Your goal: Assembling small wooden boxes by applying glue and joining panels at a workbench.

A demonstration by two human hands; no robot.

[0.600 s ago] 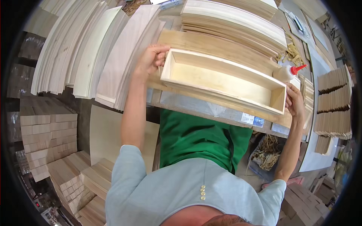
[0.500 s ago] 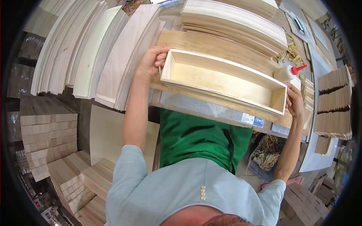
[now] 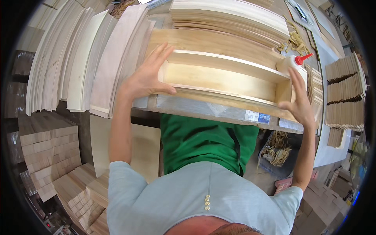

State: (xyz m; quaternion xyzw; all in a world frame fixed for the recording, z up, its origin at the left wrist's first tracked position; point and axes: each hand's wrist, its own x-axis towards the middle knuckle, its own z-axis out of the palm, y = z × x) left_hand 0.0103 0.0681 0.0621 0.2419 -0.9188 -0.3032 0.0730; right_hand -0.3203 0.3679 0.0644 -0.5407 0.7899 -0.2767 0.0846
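A long, shallow, open-topped wooden box (image 3: 225, 61) lies on a flat wooden board (image 3: 196, 40) on the workbench. Around its left end my left hand (image 3: 145, 76) is open, with the fingers by the far corner and the thumb at the near corner. My right hand (image 3: 303, 102) is likewise open at the right end, fingers stretched toward the back and thumb by the near corner. Whether either palm presses on the box I cannot tell. Just behind my right fingers is a white squeeze bottle (image 3: 287, 64) with a red nozzle, tilted over.
Tall stacks of thin wooden panels (image 3: 80, 58) stand at the left. More boards (image 3: 231, 19) are piled behind the box. Bundled wood strips (image 3: 344, 92) stand at the right, wood blocks (image 3: 49, 147) at the lower left. Below the bench is a dark bin (image 3: 277, 152) of shavings.
The box, held tilted at both ends before, now rests level on the board. Both hands have loosened and spread their fingers around its ends. The view has shifted slightly.
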